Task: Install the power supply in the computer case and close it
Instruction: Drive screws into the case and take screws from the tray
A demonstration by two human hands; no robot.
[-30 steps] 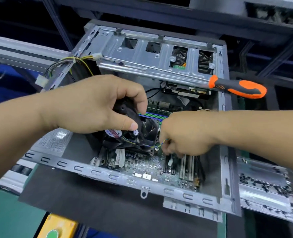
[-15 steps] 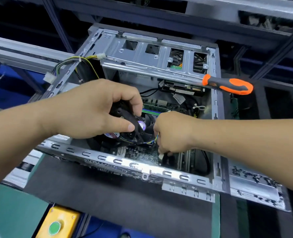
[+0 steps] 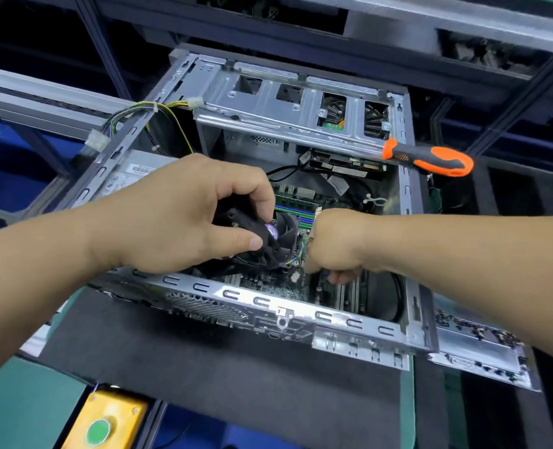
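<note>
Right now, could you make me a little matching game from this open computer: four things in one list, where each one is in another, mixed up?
Things:
1. screwdriver
2. left hand
3. push-button box
4. yellow and black cable bundle

Places:
A. hanging over the case's far left rim
B. lying on the case's far right corner
C. gripping the black cooler fan
D. at the near bench edge, below the case

Pairs: 1-B, 2-C, 3-D, 4-A

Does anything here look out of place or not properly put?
Yes: the screwdriver lies loose on the case rim, its handle overhanging the edge, so it could slip. Yellow-black power cables also hang outside over the opposite rim.
</note>
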